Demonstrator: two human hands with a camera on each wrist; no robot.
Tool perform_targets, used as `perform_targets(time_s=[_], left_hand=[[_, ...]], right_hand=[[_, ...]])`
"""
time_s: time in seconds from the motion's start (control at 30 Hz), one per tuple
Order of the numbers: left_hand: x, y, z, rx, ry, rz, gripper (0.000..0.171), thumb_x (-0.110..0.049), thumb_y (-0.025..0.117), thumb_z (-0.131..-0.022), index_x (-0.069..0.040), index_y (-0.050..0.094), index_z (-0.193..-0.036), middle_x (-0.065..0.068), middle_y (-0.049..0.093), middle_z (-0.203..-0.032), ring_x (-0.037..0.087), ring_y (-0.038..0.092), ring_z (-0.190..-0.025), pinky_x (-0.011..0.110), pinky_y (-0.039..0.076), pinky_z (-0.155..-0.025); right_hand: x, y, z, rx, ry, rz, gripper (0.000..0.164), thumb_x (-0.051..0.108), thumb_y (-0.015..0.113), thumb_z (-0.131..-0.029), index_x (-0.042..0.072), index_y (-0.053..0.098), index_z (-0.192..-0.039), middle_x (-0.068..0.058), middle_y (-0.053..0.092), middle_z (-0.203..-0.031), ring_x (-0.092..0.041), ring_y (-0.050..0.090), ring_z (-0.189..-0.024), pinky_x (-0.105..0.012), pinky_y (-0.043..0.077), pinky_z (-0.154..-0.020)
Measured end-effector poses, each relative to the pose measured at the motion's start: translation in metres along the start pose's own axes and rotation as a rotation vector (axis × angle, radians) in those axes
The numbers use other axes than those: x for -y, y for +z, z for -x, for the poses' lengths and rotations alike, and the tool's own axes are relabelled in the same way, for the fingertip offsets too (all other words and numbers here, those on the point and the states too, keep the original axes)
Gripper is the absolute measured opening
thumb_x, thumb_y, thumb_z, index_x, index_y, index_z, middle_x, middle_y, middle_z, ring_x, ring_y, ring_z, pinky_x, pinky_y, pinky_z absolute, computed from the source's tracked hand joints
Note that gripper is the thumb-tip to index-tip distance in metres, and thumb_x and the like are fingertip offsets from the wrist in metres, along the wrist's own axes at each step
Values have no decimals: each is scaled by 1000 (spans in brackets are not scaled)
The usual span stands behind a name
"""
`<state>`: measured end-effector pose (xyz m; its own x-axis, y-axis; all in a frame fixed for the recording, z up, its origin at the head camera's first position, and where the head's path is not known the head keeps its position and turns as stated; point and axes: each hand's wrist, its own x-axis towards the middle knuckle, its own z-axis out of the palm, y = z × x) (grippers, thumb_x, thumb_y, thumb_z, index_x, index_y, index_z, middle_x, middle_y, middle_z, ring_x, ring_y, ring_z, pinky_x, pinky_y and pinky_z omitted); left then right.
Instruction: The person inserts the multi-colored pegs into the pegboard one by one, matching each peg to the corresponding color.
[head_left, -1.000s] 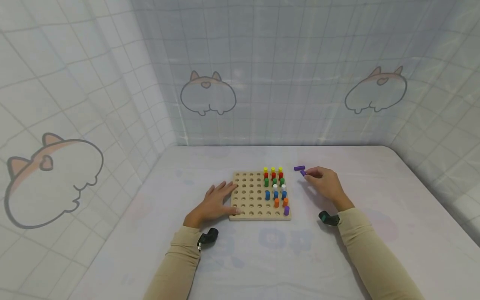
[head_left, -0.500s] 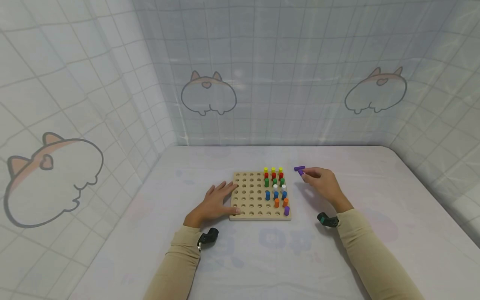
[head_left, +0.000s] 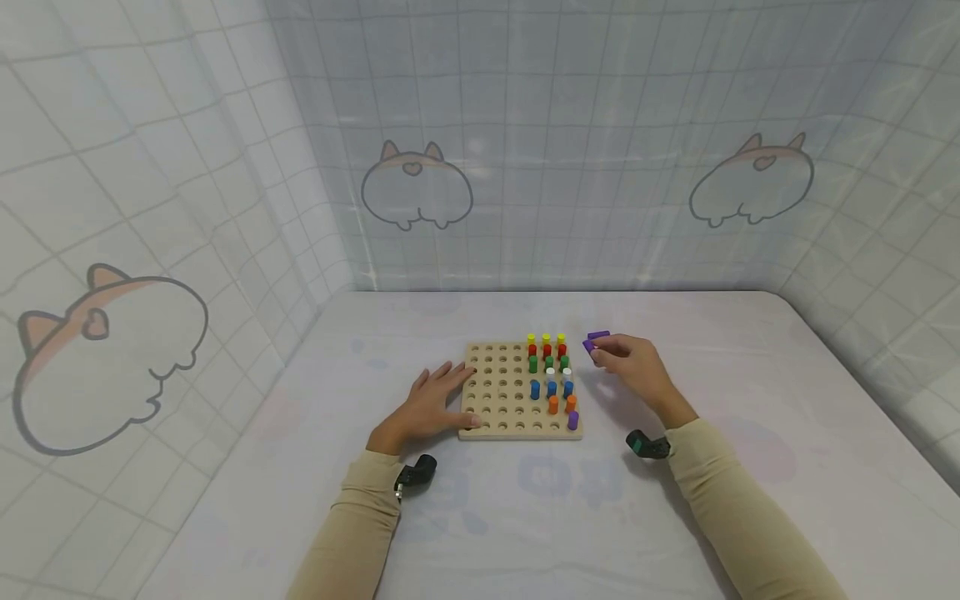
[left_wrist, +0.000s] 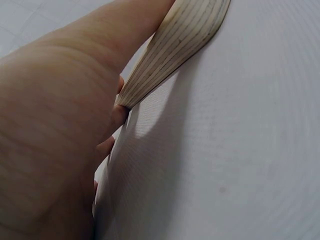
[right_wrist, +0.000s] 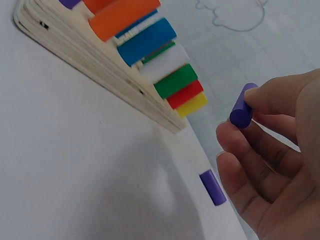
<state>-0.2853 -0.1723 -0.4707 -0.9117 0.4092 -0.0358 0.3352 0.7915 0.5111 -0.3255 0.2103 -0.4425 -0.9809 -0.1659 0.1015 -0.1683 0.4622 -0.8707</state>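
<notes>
My right hand [head_left: 637,369] pinches a purple peg [right_wrist: 242,111] between thumb and fingers, held above the table just right of the pegboard. A second purple peg [right_wrist: 213,187] lies flat on the table behind that hand's fingertips. The wooden pegboard [head_left: 495,433] has rows of round holes, with yellow, red, green, white, blue, orange and purple pegs upright in its right-hand columns. On the board's left edge rests my left hand [head_left: 424,410], its fingers and thumb spread. In the left wrist view, the board's layered side [left_wrist: 172,47] shows beside the palm.
A white patterned cloth [head_left: 525,525] covers the table. Tiled-print curtains [head_left: 570,167] rise behind it and at both sides. Each wrist wears a small dark camera, such as the right one [head_left: 647,445].
My right hand has moved left toward the board with the pinched purple peg. The left hand keeps its place on the board's edge, and the other purple peg lies still.
</notes>
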Motion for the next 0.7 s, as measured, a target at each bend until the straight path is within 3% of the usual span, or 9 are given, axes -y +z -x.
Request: perform_targets(time_s=[0.43, 0.7], left_hand=[[2, 1, -1, -9, 9, 1, 102, -70, 69, -80, -19, 31, -160, 6, 26, -164, 26, 9, -153, 50, -5, -121], [1, 1, -1, -3, -2, 17, 103, -71, 69, -79, -19, 31, -159, 7, 25, -164, 26, 8, -153, 49, -5, -121]], right_hand=[[13, 9, 4, 56, -49, -109, 37, 28, 66, -99, 3, 66, -125, -14, 69, -113, -26, 67, -100, -32, 58, -82], [22, 16, 10, 78, -41, -110, 35, 25, 66, -99, 3, 65, -126, -14, 69, -112, -27, 68, -99, -39, 58, -85]])
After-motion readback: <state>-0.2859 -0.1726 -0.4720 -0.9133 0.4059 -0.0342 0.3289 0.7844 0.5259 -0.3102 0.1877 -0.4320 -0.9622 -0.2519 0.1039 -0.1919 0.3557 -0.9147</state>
